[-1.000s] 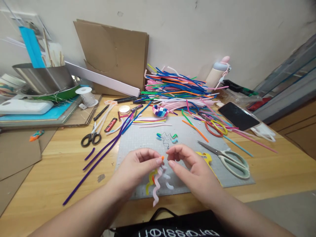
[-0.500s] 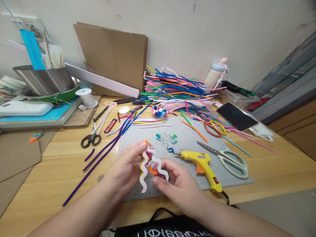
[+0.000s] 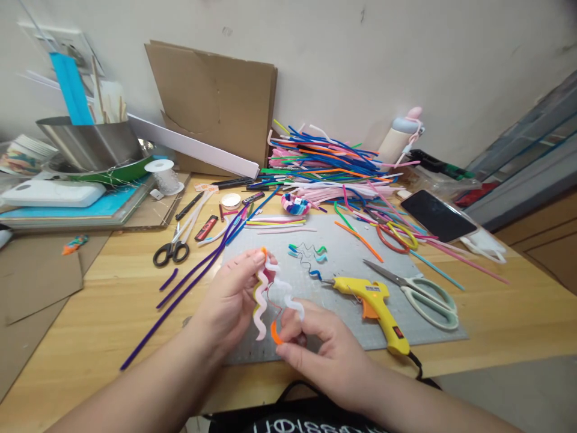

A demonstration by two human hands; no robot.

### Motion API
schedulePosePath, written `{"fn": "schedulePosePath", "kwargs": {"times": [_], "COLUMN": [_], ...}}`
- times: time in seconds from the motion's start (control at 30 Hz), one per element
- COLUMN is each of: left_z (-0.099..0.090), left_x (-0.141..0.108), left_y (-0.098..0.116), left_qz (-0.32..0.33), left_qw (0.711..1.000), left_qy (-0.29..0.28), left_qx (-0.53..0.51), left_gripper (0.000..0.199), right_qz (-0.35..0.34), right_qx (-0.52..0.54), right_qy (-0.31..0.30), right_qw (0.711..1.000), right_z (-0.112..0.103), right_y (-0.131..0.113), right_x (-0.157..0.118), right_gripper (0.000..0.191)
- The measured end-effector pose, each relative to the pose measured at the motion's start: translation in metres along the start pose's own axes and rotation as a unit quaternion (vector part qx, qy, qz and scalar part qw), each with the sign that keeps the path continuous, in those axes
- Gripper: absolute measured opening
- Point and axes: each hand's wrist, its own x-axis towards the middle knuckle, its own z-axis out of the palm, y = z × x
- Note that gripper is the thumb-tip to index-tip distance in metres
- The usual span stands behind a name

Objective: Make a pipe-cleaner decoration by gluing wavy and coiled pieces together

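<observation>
My left hand (image 3: 237,294) pinches the top of a bundle of wavy pipe cleaners. From it hang a pink strand (image 3: 260,307) with a yellow one behind it, and a white strand (image 3: 285,290). Lower down, my right hand (image 3: 315,337) holds the end of an orange strand (image 3: 275,332) between thumb and fingers, a thin bent wire running up from it. Just beyond the hands, small green and blue wavy pieces (image 3: 311,252) lie on the grey mat (image 3: 342,240). A yellow glue gun (image 3: 369,294) rests to their right.
Green-handled scissors (image 3: 419,297) lie right of the glue gun, black-handled scissors (image 3: 171,252) on the left. Purple pipe cleaners (image 3: 180,294) stretch beside my left arm. A large pipe cleaner pile (image 3: 329,156), a phone (image 3: 437,213) and a metal bowl (image 3: 90,144) are farther back.
My right hand has moved slightly down, drawing the orange end lower, so more thin wire shows between the hands. The whole view has shifted a little.
</observation>
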Motion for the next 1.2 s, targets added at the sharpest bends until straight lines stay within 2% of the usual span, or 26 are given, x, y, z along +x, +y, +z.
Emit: {"fn": "schedulePosePath", "kwargs": {"times": [0.27, 0.63, 0.77, 0.93, 1.1, 1.2], "left_z": [-0.001, -0.002, 0.001, 0.001, 0.002, 0.002], "left_x": [0.001, 0.003, 0.001, -0.001, -0.002, -0.003], "left_y": [0.0, 0.0, 0.0, 0.001, 0.001, -0.002], "left_qz": [0.006, 0.016, -0.011, -0.021, -0.024, -0.013], "left_qw": [1.0, 1.0, 1.0, 1.0, 0.999, 0.997], "left_qy": [-0.012, -0.003, 0.0, -0.009, -0.016, -0.023], "left_qx": [-0.002, -0.008, 0.006, 0.003, 0.027, 0.072], "left_gripper": [0.019, 0.018, 0.021, 0.02, 0.02, 0.021], "right_qz": [-0.025, -0.031, -0.03, -0.008, 0.04, 0.043], "right_qx": [0.03, 0.011, -0.008, -0.085, -0.1, -0.085], "right_qy": [-0.059, -0.07, -0.042, -0.019, 0.085, 0.129], "right_qw": [0.998, 0.997, 0.999, 0.996, 0.991, 0.987], "right_z": [-0.001, -0.002, -0.006, -0.014, -0.023, -0.028], "right_y": [-0.003, -0.003, -0.006, -0.01, -0.003, -0.003], "right_x": [-0.002, -0.005, -0.006, -0.006, -0.006, -0.004], "right_gripper": [0.012, 0.012, 0.005, 0.016, 0.016, 0.014]}}
